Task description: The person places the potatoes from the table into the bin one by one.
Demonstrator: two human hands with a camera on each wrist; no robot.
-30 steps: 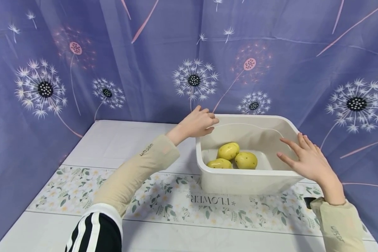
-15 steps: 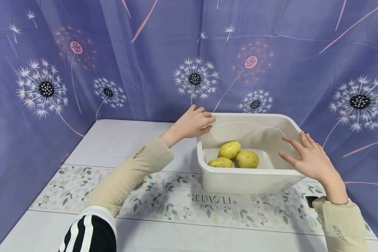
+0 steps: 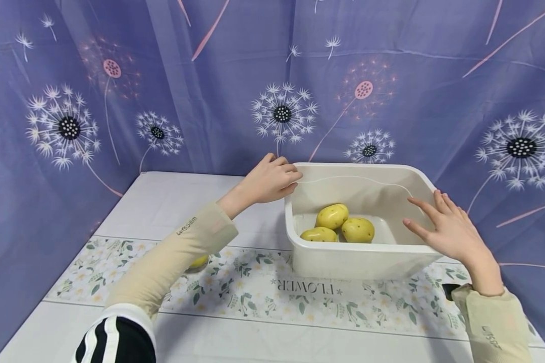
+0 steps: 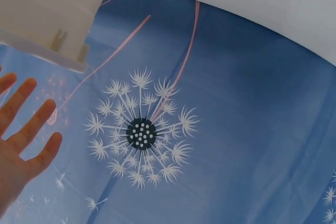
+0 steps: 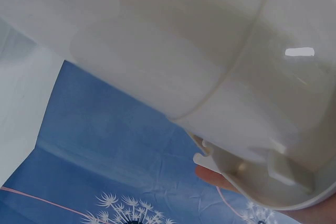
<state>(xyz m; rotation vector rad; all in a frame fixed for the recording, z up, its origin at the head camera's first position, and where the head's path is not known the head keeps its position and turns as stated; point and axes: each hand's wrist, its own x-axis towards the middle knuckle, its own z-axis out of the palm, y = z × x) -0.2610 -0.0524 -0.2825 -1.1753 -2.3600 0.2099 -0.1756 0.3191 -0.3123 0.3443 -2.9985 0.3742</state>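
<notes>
A white plastic bin (image 3: 368, 262) stands on the table at the right, with several yellow potatoes (image 3: 358, 230) grouped inside at its left end. My left hand (image 3: 270, 179) is by the bin's back left corner; in the left wrist view its fingers are spread and apart from the bin (image 4: 47, 14). On the right, my right hand (image 3: 454, 232) lies along the bin's right rim with fingers extended and thumb over the inside. The right wrist view shows the bin's wall (image 5: 157, 35) up close, and one finger (image 5: 212, 177) at the rim's outer side; the rest is mostly hidden.
A yellow object (image 3: 199, 262), mostly behind the left forearm, sits on the floral strip of the tablecloth (image 3: 254, 302). A purple dandelion-print curtain (image 3: 209, 101) hangs behind the table and down both sides.
My left hand has drawn slightly left, away from the bin's corner. The yellow object behind the forearm has come into view. My right hand stays at the rim; the potatoes lie as before.
</notes>
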